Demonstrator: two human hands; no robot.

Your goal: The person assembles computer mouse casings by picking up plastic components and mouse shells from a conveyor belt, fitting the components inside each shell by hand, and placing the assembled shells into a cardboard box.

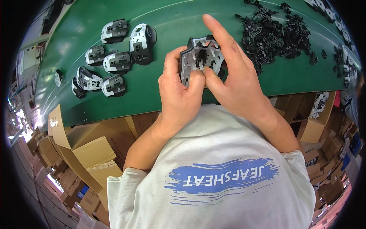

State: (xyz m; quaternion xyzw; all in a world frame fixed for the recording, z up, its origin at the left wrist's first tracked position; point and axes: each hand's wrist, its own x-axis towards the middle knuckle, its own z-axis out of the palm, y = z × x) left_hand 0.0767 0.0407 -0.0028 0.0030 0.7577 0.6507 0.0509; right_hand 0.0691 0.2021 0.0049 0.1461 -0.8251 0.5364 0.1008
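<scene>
Just above the near edge of the bench, both hands hold one grey-and-black computer mouse shell (187,61), its hollow inside turned up. Small black plastic parts (201,57) show within it. My left hand (178,91) is closed round the shell's left side, thumb over its near rim. From the right, my right hand (242,82) grips it, thumb pressed in beside the left thumb and index finger stretched out past the shell. What lies under the thumbs is hidden.
Several white-and-black mouse shells (142,44) lie on the green bench (167,19) at left. A heap of small black plastic parts (274,34) covers the far right. More white parts (350,74) line the right rim. Open cardboard boxes (97,150) stand below the near edge.
</scene>
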